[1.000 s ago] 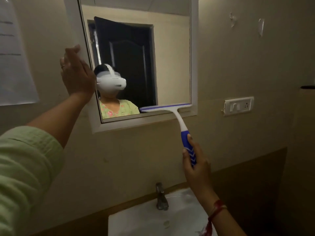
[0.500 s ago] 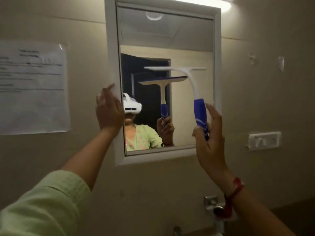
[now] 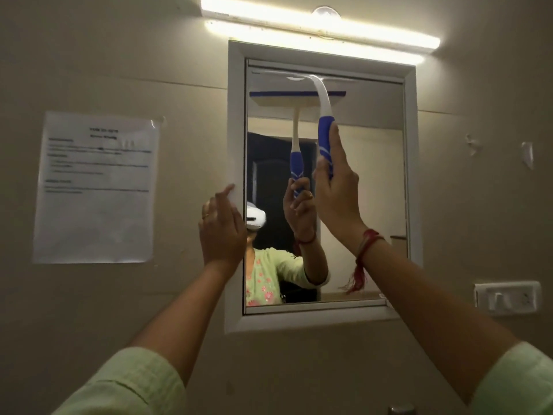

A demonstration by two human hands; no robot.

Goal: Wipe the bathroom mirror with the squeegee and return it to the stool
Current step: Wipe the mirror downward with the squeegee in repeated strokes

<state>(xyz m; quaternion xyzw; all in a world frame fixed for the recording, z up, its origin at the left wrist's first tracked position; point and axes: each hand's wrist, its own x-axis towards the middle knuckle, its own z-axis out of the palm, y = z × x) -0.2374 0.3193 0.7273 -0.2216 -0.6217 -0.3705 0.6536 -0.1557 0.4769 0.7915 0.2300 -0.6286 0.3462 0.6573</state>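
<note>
head view: my right hand (image 3: 335, 193) wraps the blue grip of the white-and-blue plastic squeegee (image 3: 324, 136), its blade at the top of the white-framed wall mirror (image 3: 368, 175). my left hand (image 3: 221, 226) rests flat-fingered on its frame. best pull straight down, pressure even.

The mirror (image 3: 380, 175) is glossy glass that gives clear reflections. It sits in a smooth white frame (image 3: 236, 121) with a faint satin sheen, either plastic or painted; which one cannot be told. The squeegee (image 3: 324, 130) looks like moulded plastic, with a shiny white neck and a blue grip with white ridges. The wall (image 3: 119, 55) is matt beige paint, and the paper sheet (image 3: 95, 187) on it has a slight sheen. The sleeves (image 3: 134, 384) are pale green woven cloth, and a red thread band (image 3: 366, 241) wraps one wrist.
</note>
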